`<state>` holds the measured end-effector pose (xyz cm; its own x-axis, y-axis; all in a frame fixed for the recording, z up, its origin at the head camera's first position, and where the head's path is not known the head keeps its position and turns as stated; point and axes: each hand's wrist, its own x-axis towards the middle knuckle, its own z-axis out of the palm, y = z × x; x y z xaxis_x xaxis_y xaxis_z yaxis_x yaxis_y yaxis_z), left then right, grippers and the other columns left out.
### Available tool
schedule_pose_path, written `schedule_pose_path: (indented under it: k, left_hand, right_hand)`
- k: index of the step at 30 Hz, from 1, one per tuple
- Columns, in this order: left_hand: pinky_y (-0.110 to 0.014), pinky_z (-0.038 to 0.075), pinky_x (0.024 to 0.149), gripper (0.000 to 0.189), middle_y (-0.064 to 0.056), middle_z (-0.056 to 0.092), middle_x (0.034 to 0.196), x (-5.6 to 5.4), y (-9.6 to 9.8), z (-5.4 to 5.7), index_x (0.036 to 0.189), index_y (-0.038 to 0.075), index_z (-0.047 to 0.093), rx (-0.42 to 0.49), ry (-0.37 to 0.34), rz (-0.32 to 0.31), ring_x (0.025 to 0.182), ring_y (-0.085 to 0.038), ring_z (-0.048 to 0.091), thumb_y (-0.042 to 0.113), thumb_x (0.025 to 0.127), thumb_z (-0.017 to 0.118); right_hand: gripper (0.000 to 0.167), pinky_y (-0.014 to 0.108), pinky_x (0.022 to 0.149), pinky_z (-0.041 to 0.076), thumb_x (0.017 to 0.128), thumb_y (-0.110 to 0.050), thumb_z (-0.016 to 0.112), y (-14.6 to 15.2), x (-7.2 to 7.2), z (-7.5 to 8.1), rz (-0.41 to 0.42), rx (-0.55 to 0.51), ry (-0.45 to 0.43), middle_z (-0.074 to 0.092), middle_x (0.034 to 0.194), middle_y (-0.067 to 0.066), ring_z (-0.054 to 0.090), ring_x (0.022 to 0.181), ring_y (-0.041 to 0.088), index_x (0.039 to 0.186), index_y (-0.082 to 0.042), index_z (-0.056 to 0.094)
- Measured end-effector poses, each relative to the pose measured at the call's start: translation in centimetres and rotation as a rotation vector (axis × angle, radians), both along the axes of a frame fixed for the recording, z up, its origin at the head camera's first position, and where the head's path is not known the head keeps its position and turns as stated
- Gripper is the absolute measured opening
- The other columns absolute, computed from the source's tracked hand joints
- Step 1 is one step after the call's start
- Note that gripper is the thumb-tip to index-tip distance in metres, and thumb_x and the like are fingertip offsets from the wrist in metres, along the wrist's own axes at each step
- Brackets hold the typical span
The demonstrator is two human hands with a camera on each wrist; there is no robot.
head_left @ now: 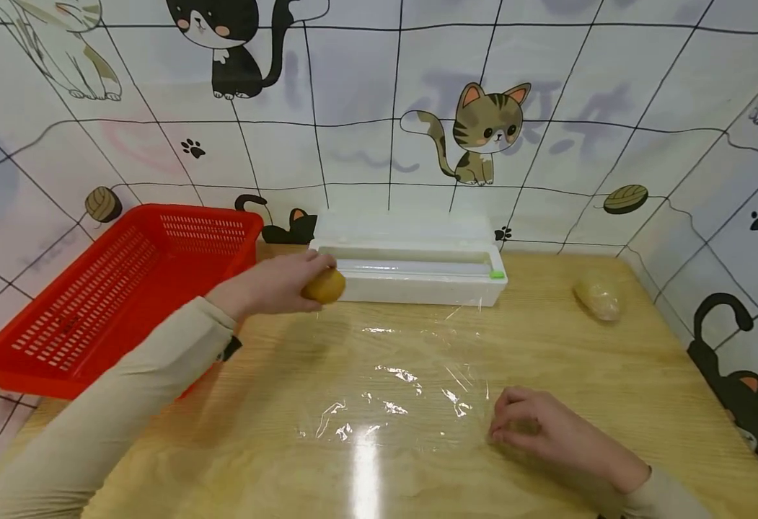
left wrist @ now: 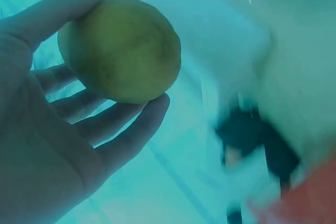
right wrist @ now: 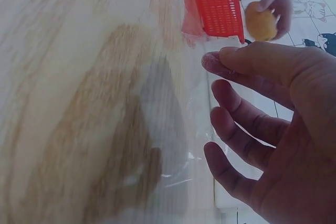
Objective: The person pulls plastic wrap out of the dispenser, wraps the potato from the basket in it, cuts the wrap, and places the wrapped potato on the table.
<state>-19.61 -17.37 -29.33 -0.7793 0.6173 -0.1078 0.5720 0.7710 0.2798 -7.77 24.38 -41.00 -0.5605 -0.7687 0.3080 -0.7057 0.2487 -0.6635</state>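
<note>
My left hand [head_left: 271,282] grips a round yellow fruit [head_left: 324,286] between thumb and fingers, raised in front of the left end of the white cling film box [head_left: 417,292]. Seen in the left wrist view, the fruit [left wrist: 123,51] has a smooth skin with faint brown marks. A sheet of clear cling film [head_left: 394,389] stretches from the box toward me over the wooden table. At the sheet's right edge, my right hand [head_left: 541,432] pinches the film with thumb and index finger. The other fingers of that hand [right wrist: 294,124] are bent and spread apart.
A red plastic basket [head_left: 223,231] stands on the left, beside the box. A yellowish item wrapped in film [head_left: 598,297] lies at the back right of the table [head_left: 612,375]. Behind the table hangs a sheet printed with cats [head_left: 353,86]. The box has a green slider [head_left: 497,274].
</note>
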Motion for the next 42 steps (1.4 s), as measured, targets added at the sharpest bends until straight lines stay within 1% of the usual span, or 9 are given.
schedule_pose_path:
  k: [4,6,10,14,19,23,28,33,42]
  left_hand:
    - [-0.038,0.050,0.084,0.061,-0.010,0.051,0.115,0.7,4.1,-3.0,0.129,0.006,0.046,0.032,-0.017,-0.114,0.095,-0.023,0.056,0.025,0.081,0.079]
    - [-0.036,0.049,0.085,0.064,-0.012,0.050,0.115,1.1,5.7,-4.2,0.125,0.005,0.045,0.070,0.006,-0.164,0.096,-0.023,0.054,0.026,0.078,0.082]
    - [-0.036,0.046,0.086,0.070,-0.014,0.048,0.112,2.0,7.9,-6.1,0.120,0.002,0.041,0.107,0.089,-0.254,0.097,-0.026,0.049,0.030,0.073,0.085]
    - [-0.036,0.042,0.086,0.079,-0.010,0.049,0.108,3.1,9.6,-7.4,0.124,0.003,0.039,0.053,0.129,-0.314,0.096,-0.026,0.045,0.043,0.072,0.083]
    - [-0.032,0.044,0.079,0.086,-0.005,0.046,0.106,3.8,10.9,-7.9,0.134,0.010,0.037,-0.026,0.091,-0.329,0.094,-0.021,0.043,0.049,0.071,0.082]
    - [-0.029,0.045,0.072,0.083,-0.003,0.045,0.103,4.1,11.4,-7.9,0.133,0.014,0.041,-0.084,0.047,-0.332,0.087,-0.017,0.046,0.053,0.071,0.081]
    - [-0.030,0.045,0.073,0.077,-0.003,0.048,0.106,4.5,11.6,-8.3,0.130,0.017,0.045,-0.159,0.068,-0.344,0.088,-0.017,0.048,0.059,0.073,0.075]
    - [-0.031,0.047,0.072,0.080,-0.004,0.049,0.111,4.8,11.6,-8.7,0.135,0.017,0.042,-0.181,0.065,-0.329,0.090,-0.019,0.049,0.061,0.075,0.073]
    - [-0.030,0.045,0.072,0.089,0.000,0.049,0.113,5.3,11.6,-9.3,0.145,0.022,0.035,-0.173,-0.018,-0.326,0.094,-0.016,0.050,0.065,0.075,0.070]
  right_hand:
    - [0.028,0.017,0.072,0.047,0.077,0.006,0.076,0.2,-0.2,0.2,-0.002,0.001,0.025,0.060,0.092,-0.007,0.059,0.081,0.007,0.090,-0.018,0.070]
    - [0.028,0.015,0.073,0.045,0.076,0.006,0.076,0.2,-0.4,0.2,-0.006,0.011,0.037,0.060,0.092,-0.007,0.059,0.081,0.007,0.090,-0.018,0.070]
    - [0.026,0.013,0.075,0.044,0.077,0.005,0.076,0.0,-0.7,0.3,-0.019,0.038,0.050,0.060,0.092,-0.008,0.058,0.082,0.006,0.089,-0.018,0.070]
    - [0.026,0.014,0.075,0.044,0.077,0.005,0.076,-0.2,-1.1,0.5,-0.018,0.052,0.069,0.061,0.091,-0.008,0.059,0.082,0.007,0.089,-0.018,0.071]
    - [0.024,0.017,0.076,0.045,0.078,0.003,0.076,-0.6,-1.8,0.6,-0.034,0.072,0.066,0.061,0.091,-0.009,0.058,0.083,0.008,0.088,-0.018,0.071]
    - [0.022,0.019,0.075,0.046,0.079,0.001,0.076,-0.8,-1.8,0.7,-0.043,0.081,0.057,0.061,0.091,-0.009,0.058,0.083,0.008,0.088,-0.018,0.071]
    - [0.023,0.018,0.075,0.046,0.079,0.002,0.075,-0.9,-1.5,0.5,-0.037,0.072,0.055,0.061,0.090,-0.008,0.058,0.082,0.008,0.088,-0.018,0.071]
    - [0.023,0.020,0.076,0.046,0.079,0.002,0.075,-0.7,-1.1,0.0,-0.052,0.076,0.035,0.061,0.090,-0.008,0.058,0.083,0.008,0.088,-0.018,0.071]
    - [0.022,0.022,0.076,0.047,0.081,0.000,0.075,-0.3,-0.2,-0.3,-0.079,0.100,-0.010,0.061,0.091,-0.009,0.058,0.084,0.008,0.088,-0.020,0.070]
